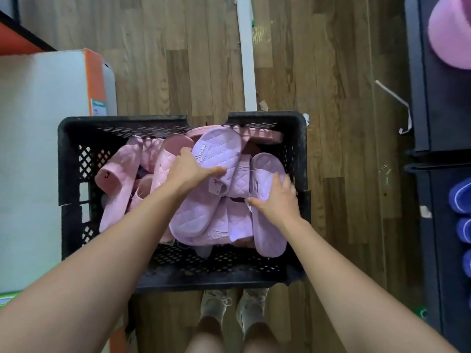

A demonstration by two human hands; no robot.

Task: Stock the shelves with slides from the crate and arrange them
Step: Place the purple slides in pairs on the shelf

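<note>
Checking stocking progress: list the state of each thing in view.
crate: on the floor, heaped with slides.
top lilac slide: in the crate, strap up, held.
side lilac slide: along the crate's right wall, held.
pink slides: loose in the crate's left half.
blue slides: on the right-hand shelf.
left grip: curled round the top lilac slide.
right grip: curled round the side lilac slide.

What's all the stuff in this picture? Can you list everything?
crate: one, black, on the floor, middle.
lilac slides: several, lilac, crate's middle and right.
pink slides: several, pink, crate's left and back.
box: one, white and orange, left of crate.
shelves: one unit, dark, right edge.
blue slides: a few, blue, on shelves.
shoes: two, pale, near the crate.
left hand: one, grips top lilac slide.
right hand: one, grips rightmost lilac slide.
</note>
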